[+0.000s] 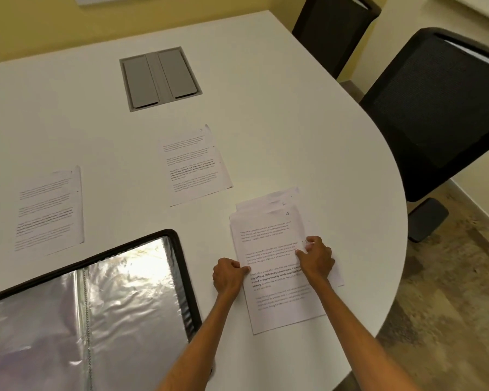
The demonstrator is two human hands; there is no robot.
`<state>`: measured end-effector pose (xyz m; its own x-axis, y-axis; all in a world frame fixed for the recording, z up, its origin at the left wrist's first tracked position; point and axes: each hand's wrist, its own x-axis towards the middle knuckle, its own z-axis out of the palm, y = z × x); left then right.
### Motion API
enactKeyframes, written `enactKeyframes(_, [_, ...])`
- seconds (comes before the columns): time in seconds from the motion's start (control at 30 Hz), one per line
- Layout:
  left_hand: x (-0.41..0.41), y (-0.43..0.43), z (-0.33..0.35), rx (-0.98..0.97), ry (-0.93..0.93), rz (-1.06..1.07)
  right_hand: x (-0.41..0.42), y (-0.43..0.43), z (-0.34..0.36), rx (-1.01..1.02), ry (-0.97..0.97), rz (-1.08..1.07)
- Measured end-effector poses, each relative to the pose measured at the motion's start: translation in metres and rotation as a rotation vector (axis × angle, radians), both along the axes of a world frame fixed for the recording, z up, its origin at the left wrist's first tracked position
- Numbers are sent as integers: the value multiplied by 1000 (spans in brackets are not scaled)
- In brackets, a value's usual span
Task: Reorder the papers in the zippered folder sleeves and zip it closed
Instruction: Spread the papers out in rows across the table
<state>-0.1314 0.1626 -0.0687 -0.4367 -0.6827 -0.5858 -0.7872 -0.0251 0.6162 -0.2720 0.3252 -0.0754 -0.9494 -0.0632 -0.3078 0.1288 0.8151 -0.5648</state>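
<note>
Hands: both are down on the stack of papers. The left hand pinches the left edge of the top sheet, thumb on the print and fingers curled. The right hand grips the same sheet at its right edge, fingers curled in.
Desk: a big white desk with a rounded end on the right carries everything.
Chairs: two black mesh chairs stand off the right side, the nearer chair close to the curved edge and the farther chair up by the wall.
Folder: the zippered folder lies open at the near left with its black rim showing and its shiny clear sleeves facing up. The frame edge cuts it off.
Hatch: a grey cable hatch is set into the far side of the desk.
Stack: it sits near the desk's right edge, just right of the folder and not touching it. The sheets are unevenly fanned, lower corners peek out at the top, and a handwritten 4 marks the top sheet.
Loose pages: the middle page lies flat beyond the stack. The left page lies beyond the folder. Both are print up and well apart.
</note>
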Motion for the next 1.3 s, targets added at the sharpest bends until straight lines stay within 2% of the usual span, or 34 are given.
enactKeyframes(0.23, [13, 7, -11, 69, -19, -21, 0, 19, -3, -122, -135, -71])
enactKeyframes(0.53, [26, -13, 2, 125, 76, -28, 8, 4, 8, -113, -143, -129])
enactKeyframes(0.73, [18, -29, 13, 161, 180, -19, 6, -11, 21, -207, -58, -187])
enactKeyframes(1.0, [-8, -48, 19, 211, 300, 139, -29, -28, 24, -325, 9, -145])
enactKeyframes(1.3, [-78, -70, 38, 108, 341, 254, -119, -59, 40, -485, -50, -87])
